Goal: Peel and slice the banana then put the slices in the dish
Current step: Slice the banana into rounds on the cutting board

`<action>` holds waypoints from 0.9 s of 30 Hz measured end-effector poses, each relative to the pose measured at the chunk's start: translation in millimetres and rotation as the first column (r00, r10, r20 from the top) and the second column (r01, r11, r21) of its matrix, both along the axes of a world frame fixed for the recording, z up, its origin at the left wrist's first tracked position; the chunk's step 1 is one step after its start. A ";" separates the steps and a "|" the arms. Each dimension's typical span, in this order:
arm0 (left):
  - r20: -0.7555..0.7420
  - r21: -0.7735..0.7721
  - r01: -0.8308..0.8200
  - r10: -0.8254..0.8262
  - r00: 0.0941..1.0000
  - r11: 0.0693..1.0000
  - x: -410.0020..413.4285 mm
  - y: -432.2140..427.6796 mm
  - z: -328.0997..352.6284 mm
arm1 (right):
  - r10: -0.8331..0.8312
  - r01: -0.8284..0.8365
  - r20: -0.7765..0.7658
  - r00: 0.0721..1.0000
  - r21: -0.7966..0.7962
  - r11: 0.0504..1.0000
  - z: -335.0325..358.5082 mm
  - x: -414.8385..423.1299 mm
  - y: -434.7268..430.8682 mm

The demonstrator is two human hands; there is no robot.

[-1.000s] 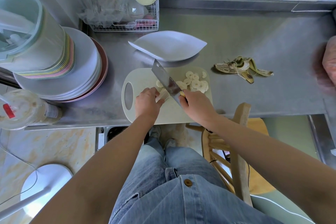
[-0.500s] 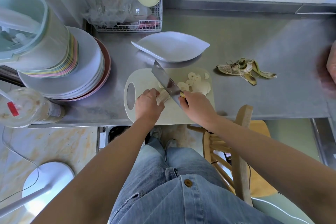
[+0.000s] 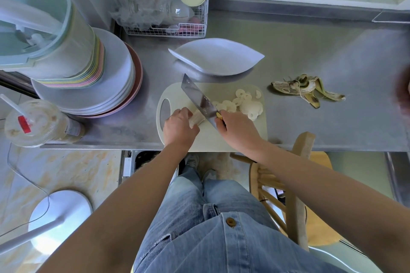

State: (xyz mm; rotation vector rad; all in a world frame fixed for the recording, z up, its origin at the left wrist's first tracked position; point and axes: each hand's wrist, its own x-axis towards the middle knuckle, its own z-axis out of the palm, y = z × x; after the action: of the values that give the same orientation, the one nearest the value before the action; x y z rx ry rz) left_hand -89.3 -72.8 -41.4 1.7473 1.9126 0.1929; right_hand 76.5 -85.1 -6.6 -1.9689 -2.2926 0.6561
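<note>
Your left hand [image 3: 179,127] clamps the peeled pale banana stub [image 3: 196,117] on the pale green plastic cutting board [image 3: 175,97], steadying it; your right hand [image 3: 238,132] grips the steel cleaver [image 3: 198,101]. Cut slices [image 3: 243,103] gather right; the white leaf-shaped dish [image 3: 216,56] waits behind, empty.
</note>
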 end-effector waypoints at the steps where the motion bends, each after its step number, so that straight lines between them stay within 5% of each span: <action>1: -0.002 0.000 0.000 0.000 1.000 1.000 -0.1 0.4 0.2 | -0.002 0.002 0.004 1.000 -0.007 1.000 -0.3 -0.1 0.4; 21: -0.073 -0.036 0.041 -0.043 0.996 0.999 4.5 1.2 2.9 | -0.020 0.022 0.040 0.999 -0.050 0.999 -17.3 -1.3 -4.3; 27: -0.153 -0.084 0.098 -0.110 0.982 0.992 7.2 5.2 4.0 | -0.144 0.146 0.058 0.988 -0.032 0.989 -14.7 38.7 0.5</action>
State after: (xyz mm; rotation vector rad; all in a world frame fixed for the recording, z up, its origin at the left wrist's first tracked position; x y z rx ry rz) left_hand -82.1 -67.6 -37.4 1.8533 1.9034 -0.0577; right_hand 115.2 -84.6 -21.4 -2.1718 -2.1540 0.6428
